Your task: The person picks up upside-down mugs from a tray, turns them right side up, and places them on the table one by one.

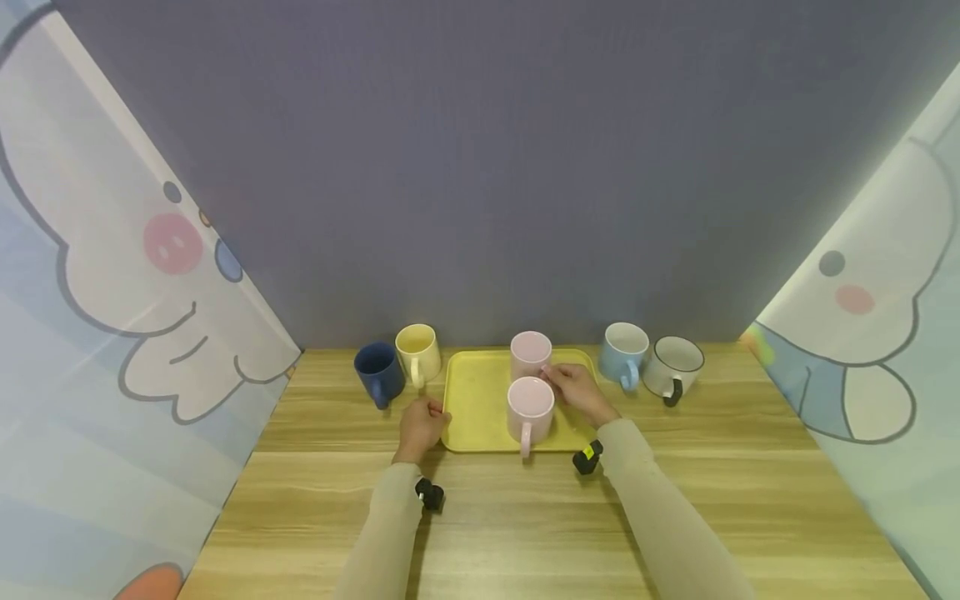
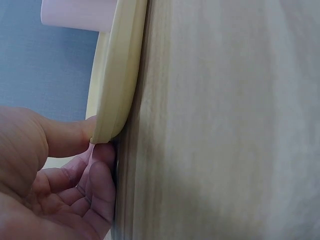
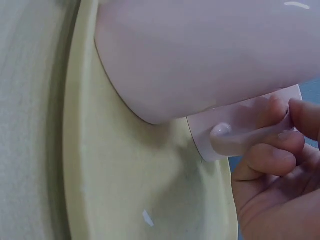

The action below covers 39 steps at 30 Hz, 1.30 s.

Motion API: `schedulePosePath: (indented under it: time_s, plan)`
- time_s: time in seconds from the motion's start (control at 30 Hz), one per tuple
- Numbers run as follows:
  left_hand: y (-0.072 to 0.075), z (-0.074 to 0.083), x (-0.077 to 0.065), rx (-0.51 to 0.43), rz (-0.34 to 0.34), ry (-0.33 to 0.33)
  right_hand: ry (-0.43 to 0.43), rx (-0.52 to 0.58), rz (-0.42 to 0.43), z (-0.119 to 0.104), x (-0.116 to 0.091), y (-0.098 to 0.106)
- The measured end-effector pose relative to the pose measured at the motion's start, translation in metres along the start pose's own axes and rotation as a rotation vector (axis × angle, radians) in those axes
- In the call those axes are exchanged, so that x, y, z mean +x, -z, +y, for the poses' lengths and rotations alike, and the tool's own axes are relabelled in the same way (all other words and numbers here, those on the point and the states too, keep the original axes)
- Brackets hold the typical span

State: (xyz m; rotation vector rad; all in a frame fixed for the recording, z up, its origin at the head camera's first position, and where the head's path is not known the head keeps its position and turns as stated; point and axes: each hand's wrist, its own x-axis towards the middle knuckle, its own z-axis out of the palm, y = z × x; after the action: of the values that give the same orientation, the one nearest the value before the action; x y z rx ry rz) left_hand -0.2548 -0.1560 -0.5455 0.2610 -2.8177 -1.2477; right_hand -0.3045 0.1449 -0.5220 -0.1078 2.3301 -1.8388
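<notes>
Two pink mugs stand on a yellow tray (image 1: 474, 408), one behind the other. My right hand (image 1: 577, 390) pinches the handle (image 3: 245, 142) of the far pink mug (image 1: 530, 348), thumb and fingers round it. The near pink mug (image 1: 530, 408) has its handle toward me and hides part of the far one in the right wrist view. At the tray's left edge, my left hand (image 1: 422, 427) pinches the rim (image 2: 112, 100), thumb on the upper side and fingers curled below.
Left of the tray stand a dark blue mug (image 1: 378, 372) and a yellow mug (image 1: 418, 353). To its right are a light blue mug (image 1: 624, 353) and a white mug (image 1: 673, 365) with a black handle. A grey wall (image 1: 480, 183) rises behind the wooden table (image 1: 517, 517).
</notes>
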Motion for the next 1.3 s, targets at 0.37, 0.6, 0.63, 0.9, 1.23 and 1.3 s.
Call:
schedulePosePath:
  time_s: [0.37, 0.6, 0.63, 0.9, 1.23, 1.3]
  plan:
    - [0.0, 0.001, -0.001, -0.011, 0.003, 0.004, 0.025, 0.009, 0.11, 0.0, -0.001, -0.003]
    - [0.001, 0.0, -0.001, -0.016, 0.016, -0.019, 0.028, -0.023, 0.179, -0.001, -0.002, -0.002]
    - [0.0, -0.001, -0.001, -0.015, 0.017, -0.02, 0.03, -0.028, 0.186, -0.002, -0.003, -0.002]
    - [-0.001, -0.002, 0.0, -0.013, 0.021, -0.026, 0.068, -0.032, 0.235, -0.017, -0.009, 0.003]
    - [-0.001, -0.002, -0.002, -0.01, 0.013, -0.006, 0.11, -0.008, 0.29, -0.044, -0.02, 0.01]
    - [-0.001, -0.002, -0.002, -0.005, 0.018, -0.01, 0.117, 0.003, 0.294, -0.049, -0.02, 0.012]
